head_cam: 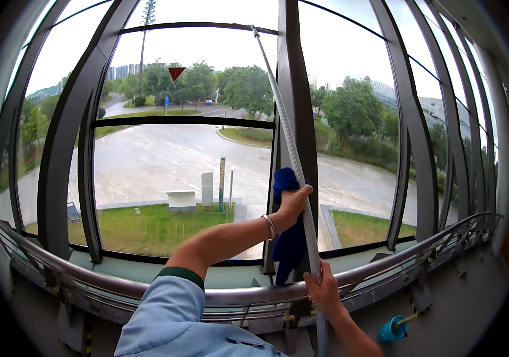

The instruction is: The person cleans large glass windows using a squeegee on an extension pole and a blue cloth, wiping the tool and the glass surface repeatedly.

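Observation:
A long silvery telescopic pole (286,120) rises at a slant from the bottom of the view to the window in front of me. My left hand (295,203), with a metal bangle at its wrist, grips the pole partway up. A dark blue cloth (291,241) is bunched at that hand and hangs down beside the pole. Lower down, just above the handrail, my right hand (324,288) is closed around the same pole. The pole's narrow head (253,30) is at the dark upper crossbar of the window pane (183,169); its exact shape is too small to tell.
A curved metal handrail (236,295) runs between me and the glass. Dark upright beams (298,89) divide the windows, one right behind the pole. On the floor at lower right stands a light blue bucket (390,331). A red triangle sticker (176,72) marks the pane.

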Demonstrator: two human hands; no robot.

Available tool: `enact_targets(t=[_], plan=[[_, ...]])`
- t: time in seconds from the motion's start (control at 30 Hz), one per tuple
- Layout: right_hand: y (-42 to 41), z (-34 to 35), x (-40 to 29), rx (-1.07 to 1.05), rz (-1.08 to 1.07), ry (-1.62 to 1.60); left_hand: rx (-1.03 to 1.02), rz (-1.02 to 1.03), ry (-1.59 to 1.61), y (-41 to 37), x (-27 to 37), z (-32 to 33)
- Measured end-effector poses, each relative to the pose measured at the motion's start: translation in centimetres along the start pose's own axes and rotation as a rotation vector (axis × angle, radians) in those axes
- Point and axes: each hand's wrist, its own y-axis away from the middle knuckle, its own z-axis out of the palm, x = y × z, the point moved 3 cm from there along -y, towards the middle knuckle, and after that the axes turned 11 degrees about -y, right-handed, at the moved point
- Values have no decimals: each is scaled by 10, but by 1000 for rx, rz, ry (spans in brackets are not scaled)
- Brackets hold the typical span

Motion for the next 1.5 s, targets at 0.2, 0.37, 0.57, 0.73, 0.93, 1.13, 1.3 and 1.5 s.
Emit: enact_targets(t=[0.2, 0.37, 0.57, 0.73, 0.93, 1.13, 1.3, 1.5], plan=[[186, -29, 51, 36, 428, -392, 59, 13, -73, -87, -3, -8], [142, -45, 38, -63, 257, -417, 33, -4, 82, -147, 10, 0], [15, -37, -4, -35, 264, -403, -108, 63, -15, -151, 13, 20], [-65, -30, -5, -81, 203, -427, 5, -33, -64, -195, 15, 15], [-110, -19, -1, -83, 203, -456, 15, 73, -54, -246, 4, 3], [-135, -13, 5, -77, 169, -454, 66, 71, -105, -258, 10, -1], [-147, -8, 8, -83, 183, -482, 30, 108, -95, -272, 7, -6], [-157, -2, 9, -64, 193, -492, 78, 112, -93, -281, 1, -7]])
